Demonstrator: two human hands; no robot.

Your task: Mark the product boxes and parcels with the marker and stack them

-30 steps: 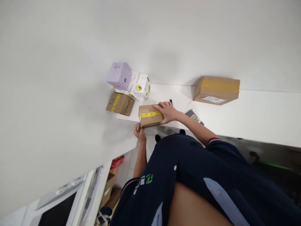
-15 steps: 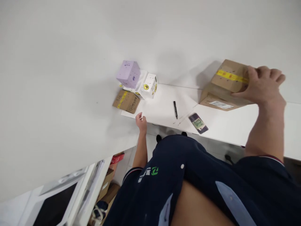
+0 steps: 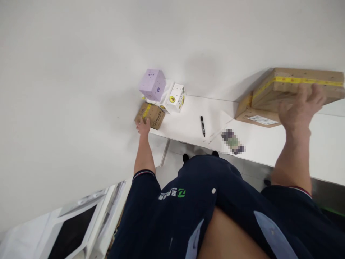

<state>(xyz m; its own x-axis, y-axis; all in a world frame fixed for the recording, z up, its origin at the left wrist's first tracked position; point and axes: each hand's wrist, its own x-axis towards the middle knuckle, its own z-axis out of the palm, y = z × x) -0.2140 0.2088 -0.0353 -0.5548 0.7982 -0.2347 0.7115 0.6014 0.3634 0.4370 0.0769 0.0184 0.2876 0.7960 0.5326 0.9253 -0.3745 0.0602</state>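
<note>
Marker, my landmark: the black marker (image 3: 202,126) lies flat on the white table (image 3: 188,118), about midway between the two groups of boxes.
Left hand: I have the left hand (image 3: 142,126) well left of the marker, its slightly curled fingers on the near-left edge of the small brown box (image 3: 155,117); whether they grip or only touch, I cannot tell.
Right hand: I have the right hand (image 3: 303,104) well right of the marker, fingers parted and blurred, at the near side of the upper carton (image 3: 289,84); I cannot tell how firmly it holds.
Cartons right of the marker: the upper carton, yellow-taped, overlaps the lower carton (image 3: 264,119), which bears a white label; I cannot make out whether it rests fully there. What they contain is hidden from me.
Boxes left of the marker: the lavender box (image 3: 152,85) sits above a white box (image 3: 167,95), beside the printed white box (image 3: 176,98); the small brown box lies nearer me. They look closed, contents hidden.
Edges: the table's front edge runs on my side of the marker; the wall (image 3: 202,46) rises behind it.
Room: white surface stretches from the marker left to the printed box, and right to a pixelated item (image 3: 233,142).
</note>
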